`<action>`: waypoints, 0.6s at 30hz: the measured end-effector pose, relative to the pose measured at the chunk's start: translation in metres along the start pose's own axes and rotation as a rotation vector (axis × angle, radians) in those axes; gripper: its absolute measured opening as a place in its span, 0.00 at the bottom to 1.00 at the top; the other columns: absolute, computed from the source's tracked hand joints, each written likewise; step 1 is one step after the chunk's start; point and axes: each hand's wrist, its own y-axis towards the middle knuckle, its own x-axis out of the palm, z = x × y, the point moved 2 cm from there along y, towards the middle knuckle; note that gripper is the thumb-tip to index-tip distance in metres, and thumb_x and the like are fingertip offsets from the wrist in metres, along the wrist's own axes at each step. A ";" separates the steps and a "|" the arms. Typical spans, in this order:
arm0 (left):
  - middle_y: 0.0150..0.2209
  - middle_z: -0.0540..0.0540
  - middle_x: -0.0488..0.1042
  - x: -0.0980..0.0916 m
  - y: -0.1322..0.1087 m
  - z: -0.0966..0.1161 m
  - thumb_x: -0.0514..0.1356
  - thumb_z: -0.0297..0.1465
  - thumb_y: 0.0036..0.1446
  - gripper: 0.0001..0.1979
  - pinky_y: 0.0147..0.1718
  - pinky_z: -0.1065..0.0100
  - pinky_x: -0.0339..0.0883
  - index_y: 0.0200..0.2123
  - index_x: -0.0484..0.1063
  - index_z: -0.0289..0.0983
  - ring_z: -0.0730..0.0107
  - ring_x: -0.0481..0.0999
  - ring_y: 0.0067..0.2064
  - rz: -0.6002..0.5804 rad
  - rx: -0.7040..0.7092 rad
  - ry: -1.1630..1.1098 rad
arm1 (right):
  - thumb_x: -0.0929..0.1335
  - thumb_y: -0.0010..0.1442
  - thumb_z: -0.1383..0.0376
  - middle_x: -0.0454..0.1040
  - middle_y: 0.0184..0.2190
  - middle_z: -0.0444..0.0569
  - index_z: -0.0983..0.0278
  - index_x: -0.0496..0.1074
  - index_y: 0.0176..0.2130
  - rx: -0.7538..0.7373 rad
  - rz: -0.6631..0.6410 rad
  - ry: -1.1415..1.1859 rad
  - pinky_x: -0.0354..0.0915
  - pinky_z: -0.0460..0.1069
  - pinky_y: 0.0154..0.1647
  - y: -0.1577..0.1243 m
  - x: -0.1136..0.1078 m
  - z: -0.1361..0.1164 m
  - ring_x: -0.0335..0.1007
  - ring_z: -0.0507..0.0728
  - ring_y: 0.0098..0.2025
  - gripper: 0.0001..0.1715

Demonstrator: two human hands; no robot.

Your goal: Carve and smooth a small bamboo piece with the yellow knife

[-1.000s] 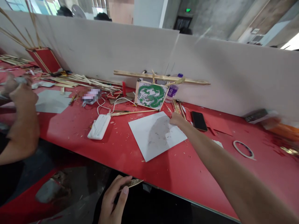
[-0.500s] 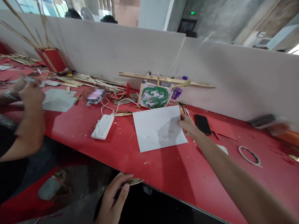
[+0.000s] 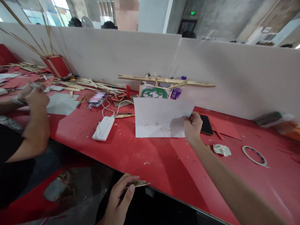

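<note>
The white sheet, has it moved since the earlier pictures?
Yes. Held by the right hand, the sheet has moved up in the view, toward the dragon picture, whose lower part it now covers.

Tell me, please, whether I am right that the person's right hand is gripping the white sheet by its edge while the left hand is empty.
Not quite: the left hand is not empty. The head view shows it holding a thin, pointed strip. The right hand is indeed gripping the white sheet by its edge.
</note>
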 end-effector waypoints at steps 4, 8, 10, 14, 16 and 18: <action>0.45 0.41 0.80 -0.001 -0.001 -0.001 0.58 0.43 0.66 0.18 0.48 0.66 0.75 0.47 0.81 0.39 0.61 0.80 0.48 -0.013 -0.011 -0.011 | 0.66 0.53 0.63 0.73 0.35 0.47 0.60 0.65 0.40 -0.046 0.075 0.056 0.68 0.54 0.41 -0.007 0.008 -0.013 0.72 0.57 0.37 0.12; 0.46 0.40 0.81 -0.005 0.000 0.000 0.60 0.45 0.63 0.18 0.48 0.65 0.76 0.46 0.82 0.39 0.60 0.81 0.48 0.064 -0.055 -0.027 | 0.66 0.53 0.64 0.72 0.36 0.46 0.59 0.64 0.40 -0.077 0.127 0.080 0.68 0.54 0.43 -0.013 0.012 -0.018 0.71 0.57 0.39 0.12; 0.46 0.40 0.81 -0.007 0.000 0.000 0.61 0.46 0.62 0.20 0.47 0.65 0.77 0.46 0.82 0.38 0.60 0.81 0.47 0.078 -0.069 -0.045 | 0.66 0.53 0.65 0.72 0.36 0.47 0.60 0.65 0.41 -0.084 0.129 0.088 0.68 0.55 0.44 -0.016 0.015 -0.017 0.72 0.58 0.39 0.13; 0.48 0.38 0.81 -0.010 -0.001 -0.002 0.61 0.48 0.62 0.22 0.44 0.66 0.78 0.46 0.82 0.37 0.59 0.81 0.48 0.097 -0.117 -0.086 | 0.66 0.51 0.66 0.74 0.37 0.48 0.60 0.67 0.42 -0.098 0.139 0.152 0.69 0.55 0.46 -0.018 0.016 -0.015 0.73 0.58 0.40 0.15; 0.48 0.39 0.81 -0.011 -0.001 -0.002 0.61 0.47 0.62 0.21 0.42 0.67 0.78 0.45 0.82 0.38 0.59 0.81 0.48 0.114 -0.115 -0.077 | 0.66 0.52 0.65 0.74 0.37 0.47 0.59 0.67 0.42 -0.103 0.163 0.158 0.69 0.55 0.46 -0.018 0.016 -0.015 0.74 0.58 0.41 0.15; 0.44 0.39 0.82 -0.011 0.000 0.001 0.63 0.47 0.61 0.20 0.40 0.67 0.78 0.44 0.82 0.37 0.60 0.82 0.44 0.150 -0.072 -0.041 | 0.66 0.52 0.64 0.75 0.38 0.47 0.59 0.67 0.43 -0.106 0.183 0.148 0.69 0.55 0.46 -0.017 0.016 -0.015 0.74 0.58 0.42 0.16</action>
